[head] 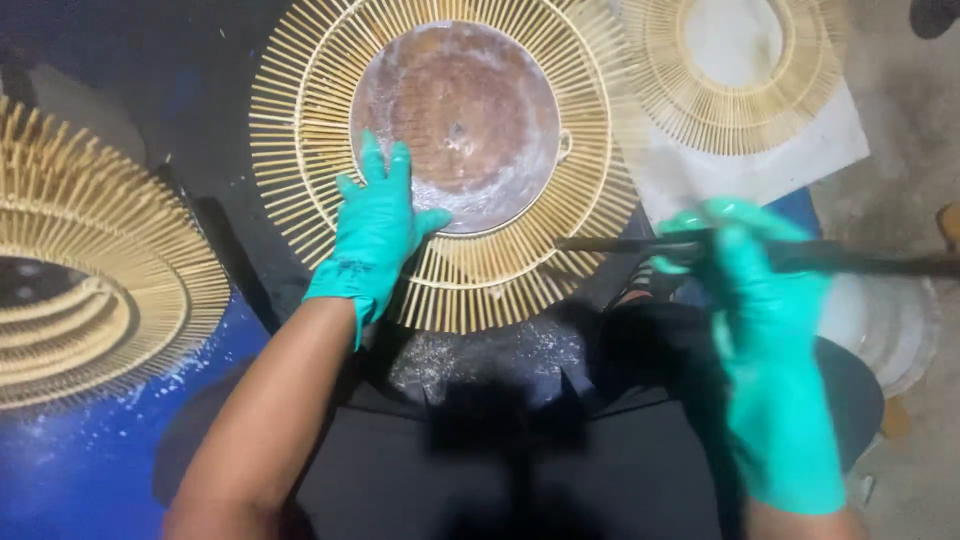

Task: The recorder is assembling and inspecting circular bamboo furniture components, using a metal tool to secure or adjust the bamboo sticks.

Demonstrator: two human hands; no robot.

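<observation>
Pressing flat with fingers spread, the left hand in a teal glove rests on a round mat of pale sticks that fan outward around a brown, dusty disc. The right hand, also gloved, has its grip closed around a dark stick lying level, left to right, just beside the mat's lower right edge.
</observation>
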